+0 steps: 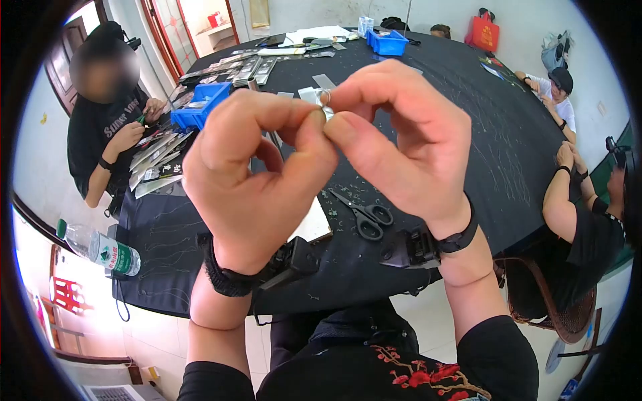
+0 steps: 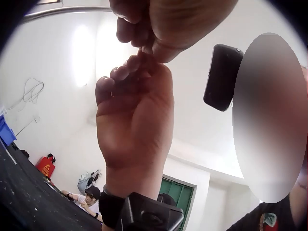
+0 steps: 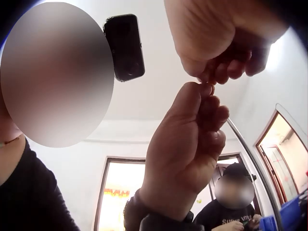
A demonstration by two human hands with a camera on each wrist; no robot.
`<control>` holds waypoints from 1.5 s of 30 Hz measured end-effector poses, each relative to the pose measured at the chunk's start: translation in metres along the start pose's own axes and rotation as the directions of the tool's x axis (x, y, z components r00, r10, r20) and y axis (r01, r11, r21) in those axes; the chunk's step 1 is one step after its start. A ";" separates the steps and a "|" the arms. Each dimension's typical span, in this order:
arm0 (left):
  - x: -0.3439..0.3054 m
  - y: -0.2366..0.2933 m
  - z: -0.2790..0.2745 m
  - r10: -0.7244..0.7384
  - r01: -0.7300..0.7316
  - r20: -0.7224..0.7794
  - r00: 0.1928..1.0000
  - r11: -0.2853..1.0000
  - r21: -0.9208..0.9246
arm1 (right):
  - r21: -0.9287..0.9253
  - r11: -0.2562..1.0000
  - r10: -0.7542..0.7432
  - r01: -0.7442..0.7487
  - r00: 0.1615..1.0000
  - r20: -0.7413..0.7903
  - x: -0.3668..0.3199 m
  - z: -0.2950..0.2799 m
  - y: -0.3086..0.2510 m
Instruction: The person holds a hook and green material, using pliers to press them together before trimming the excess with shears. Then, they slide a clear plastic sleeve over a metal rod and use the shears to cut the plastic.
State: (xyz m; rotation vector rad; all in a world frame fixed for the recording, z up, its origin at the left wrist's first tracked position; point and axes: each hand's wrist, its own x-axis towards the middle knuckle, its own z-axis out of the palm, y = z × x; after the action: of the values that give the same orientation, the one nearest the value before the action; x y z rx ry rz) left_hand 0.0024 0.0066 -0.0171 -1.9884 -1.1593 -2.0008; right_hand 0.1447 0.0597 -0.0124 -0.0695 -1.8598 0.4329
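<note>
The right hand [image 2: 134, 113] is upright, palm toward the camera; its fingertips meet those of the left hand [image 2: 180, 21] above. A black wrist-mounted unit [image 2: 151, 214] is located below the palm. A red bag [image 2: 46, 166] hangs beyond the dark table [image 2: 33, 202], near a blue bin [image 2: 6, 132].

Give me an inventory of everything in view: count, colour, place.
Ring-like piece: one, silvery, between fingertips
Scissors: one, black, on table
Table: one, black-covered, below hands
Blue bins: two, blue, left and far side
Flat packets: many, silver and dark, table's left
Thin strands: many, pale, on table
Bottle: one, clear and green, left edge
Bag: one, red, far wall
Other people: at least three, black or white tops, around table
Left hand, right hand: two, bare, centre, pinching the piece
</note>
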 end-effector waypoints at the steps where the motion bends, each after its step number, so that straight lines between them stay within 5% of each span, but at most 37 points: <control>1: 0.000 -0.002 0.001 0.062 -0.063 0.008 0.998 0.997 0.041 | -0.020 1.000 0.014 -0.015 1.000 -0.009 -0.001 0.001 0.002; 9: 0.001 -0.003 0.004 0.168 -0.166 -0.013 0.986 0.981 0.098 | -0.350 0.917 -0.216 0.194 0.976 -0.026 0.004 0.005 0.004; 13: 0.000 -0.004 0.003 0.172 -0.172 0.000 0.985 0.981 0.085 | -0.321 0.927 -0.199 0.194 0.980 0.017 0.007 -0.001 -0.001; 14: 0.001 -0.004 0.003 0.169 -0.169 0.002 0.986 0.982 0.088 | -0.183 0.971 -0.148 0.151 0.988 0.031 0.007 -0.004 -0.005; 17: 0.005 -0.001 0.001 -0.154 0.152 -0.004 0.988 0.977 -0.150 | -0.040 0.996 -0.079 0.079 0.997 0.008 0.007 -0.011 -0.004; 18: 0.006 0.003 0.000 -0.154 0.151 -0.004 0.988 0.977 -0.150 | -0.037 0.998 -0.054 0.053 0.998 -0.039 0.007 -0.013 -0.002; 20: 0.006 0.010 -0.003 -0.330 0.357 0.138 0.934 0.878 -0.320 | -0.054 0.998 -0.028 0.027 0.999 -0.019 0.007 -0.015 0.003; 30: 0.005 0.012 0.001 -0.389 0.453 0.234 0.891 0.798 -0.399 | -0.031 0.998 0.049 -0.047 0.997 0.059 0.006 -0.011 0.007; 39: 0.003 0.011 0.005 -0.443 0.531 0.294 0.847 0.727 -0.435 | -0.078 0.985 -0.143 0.157 0.977 0.161 0.010 -0.021 0.011; 45: 0.002 0.010 0.000 -0.380 0.465 0.270 0.885 0.752 -0.466 | -0.004 0.979 0.202 -0.202 0.979 0.023 0.018 -0.013 -0.020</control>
State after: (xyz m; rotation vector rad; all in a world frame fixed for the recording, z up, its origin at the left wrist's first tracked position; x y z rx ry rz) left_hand 0.0071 0.0006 -0.0108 -2.3260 -1.3069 -2.6696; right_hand 0.1539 0.0495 0.0140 -0.2569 -1.8836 0.5747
